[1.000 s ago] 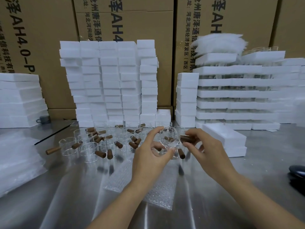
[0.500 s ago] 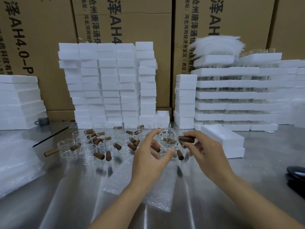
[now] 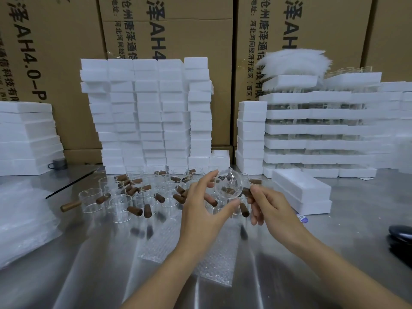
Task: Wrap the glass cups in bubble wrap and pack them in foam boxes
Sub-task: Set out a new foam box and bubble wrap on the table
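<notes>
Barely moved: left hand [image 3: 200, 206] and right hand [image 3: 272, 208] still grip the glass cup [image 3: 229, 186]; bubble wrap [image 3: 214, 264] waits unused

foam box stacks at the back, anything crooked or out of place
Yes. The tall middle stack of foam boxes is askew. Its top rows on the left overhang the narrower rows beneath, and the boxes in its right column sit shifted out of line. No damage or spill shows.
</notes>
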A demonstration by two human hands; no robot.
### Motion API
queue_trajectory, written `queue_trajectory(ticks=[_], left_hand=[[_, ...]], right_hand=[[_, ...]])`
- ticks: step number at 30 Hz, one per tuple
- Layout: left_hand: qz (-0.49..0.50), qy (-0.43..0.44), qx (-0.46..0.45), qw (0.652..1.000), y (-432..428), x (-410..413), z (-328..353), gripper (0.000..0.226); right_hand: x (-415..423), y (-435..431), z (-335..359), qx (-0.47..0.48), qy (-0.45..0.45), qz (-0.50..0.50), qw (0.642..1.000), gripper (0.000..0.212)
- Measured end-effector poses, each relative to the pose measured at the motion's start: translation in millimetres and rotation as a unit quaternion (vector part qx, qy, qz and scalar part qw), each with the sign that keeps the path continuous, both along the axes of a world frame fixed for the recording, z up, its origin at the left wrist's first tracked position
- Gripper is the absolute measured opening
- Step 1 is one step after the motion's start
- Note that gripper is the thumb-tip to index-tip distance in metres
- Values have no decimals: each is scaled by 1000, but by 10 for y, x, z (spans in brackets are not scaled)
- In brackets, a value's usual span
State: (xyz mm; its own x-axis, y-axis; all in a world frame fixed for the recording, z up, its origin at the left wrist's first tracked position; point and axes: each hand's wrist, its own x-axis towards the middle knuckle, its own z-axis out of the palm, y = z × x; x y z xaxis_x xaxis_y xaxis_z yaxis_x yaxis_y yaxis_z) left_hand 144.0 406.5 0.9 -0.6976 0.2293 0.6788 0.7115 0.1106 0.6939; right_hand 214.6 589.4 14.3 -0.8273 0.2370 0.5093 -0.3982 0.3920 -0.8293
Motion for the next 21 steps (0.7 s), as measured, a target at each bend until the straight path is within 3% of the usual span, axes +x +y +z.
queue_trajectory(ticks=[8,21], left_hand=[[5,-12,-19,1000,-13,-29,-23,74],[1,-22,-23,999,-5,-24,-28,73]], right_hand=[[2,-20,-29,12,-17,-4,1000,52],[-51,46,-89,42,-5,-31,999,44]])
